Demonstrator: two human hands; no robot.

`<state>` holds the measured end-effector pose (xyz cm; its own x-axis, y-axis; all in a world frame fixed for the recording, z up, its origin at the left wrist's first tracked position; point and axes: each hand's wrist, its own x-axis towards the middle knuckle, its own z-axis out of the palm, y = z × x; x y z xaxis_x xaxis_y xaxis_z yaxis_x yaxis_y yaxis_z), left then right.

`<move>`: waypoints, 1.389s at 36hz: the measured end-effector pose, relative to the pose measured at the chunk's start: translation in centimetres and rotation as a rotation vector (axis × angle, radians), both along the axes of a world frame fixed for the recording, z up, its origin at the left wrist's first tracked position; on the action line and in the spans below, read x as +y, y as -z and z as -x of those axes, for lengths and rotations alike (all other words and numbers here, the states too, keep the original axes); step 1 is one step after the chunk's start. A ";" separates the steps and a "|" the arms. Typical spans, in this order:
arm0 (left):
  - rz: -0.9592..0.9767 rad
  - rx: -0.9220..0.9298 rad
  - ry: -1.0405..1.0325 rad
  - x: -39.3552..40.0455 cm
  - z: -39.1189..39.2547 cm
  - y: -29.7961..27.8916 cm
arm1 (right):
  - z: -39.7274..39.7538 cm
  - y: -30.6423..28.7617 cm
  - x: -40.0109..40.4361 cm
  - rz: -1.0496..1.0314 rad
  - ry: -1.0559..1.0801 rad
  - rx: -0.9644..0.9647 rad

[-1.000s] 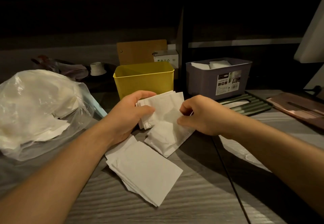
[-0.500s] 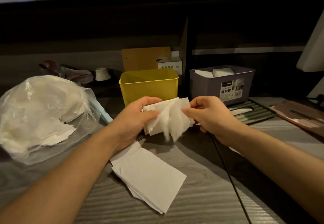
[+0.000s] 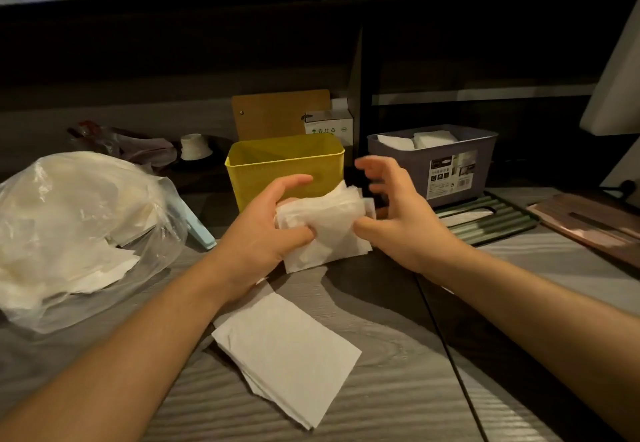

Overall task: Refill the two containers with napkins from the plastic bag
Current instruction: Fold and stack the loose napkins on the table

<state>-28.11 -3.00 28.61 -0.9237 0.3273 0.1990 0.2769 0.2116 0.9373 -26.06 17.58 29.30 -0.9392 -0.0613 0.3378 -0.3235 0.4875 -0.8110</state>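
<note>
- Left hand: a bunch of napkins is gripped, fingers and thumb curled round it, just in front of the yellow container.
- Right hand: fingers are spread and blurred; the thumb touches the bunch.
- Grey container: napkins are seen inside.
- Plastic bag: placed at left on the table, beside a loose napkin stack.

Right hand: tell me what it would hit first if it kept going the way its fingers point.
The right hand points leftward, fingers spread, so it would first meet the napkin bundle gripped by the left hand. Its thumb already seems to touch the bundle, though depth is uncertain.
</note>
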 end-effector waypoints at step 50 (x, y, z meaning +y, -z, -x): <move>-0.080 -0.137 -0.026 -0.1 0.2 0.0 | -2.6 -2.0 -2.3 0.391 -0.422 -0.440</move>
